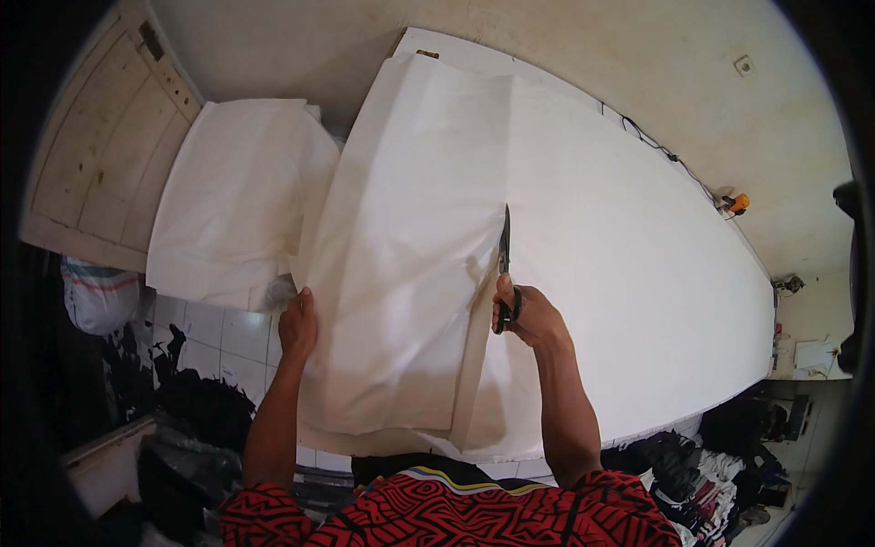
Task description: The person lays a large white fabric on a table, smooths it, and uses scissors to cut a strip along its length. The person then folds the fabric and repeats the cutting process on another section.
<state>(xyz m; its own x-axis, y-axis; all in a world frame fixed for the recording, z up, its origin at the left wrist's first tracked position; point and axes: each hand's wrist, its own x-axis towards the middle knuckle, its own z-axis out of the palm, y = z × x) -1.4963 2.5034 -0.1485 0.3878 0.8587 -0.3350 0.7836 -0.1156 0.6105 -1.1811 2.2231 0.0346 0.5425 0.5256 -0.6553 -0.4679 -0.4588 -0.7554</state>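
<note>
A large cream-white sheet [392,273] lies over the white table [638,273]; whether it is cloth or paper I cannot tell. My right hand [529,314] is closed round the black handles of a pair of scissors [506,242]. Their blades point away from me, along a straight line in the sheet. Below the blades the sheet is parted, and a narrow gap runs toward my body. At the table's left side, my left hand [298,324] grips the sheet's left edge, with its fingers partly hidden.
More white sheet material [237,201] hangs left of the table, by a wooden door [114,137]. A black cable [652,141] runs along the far edge toward an orange object [738,203]. Dark cloth scraps [205,401] lie on the tiled floor; piled clothes [684,465] sit at lower right.
</note>
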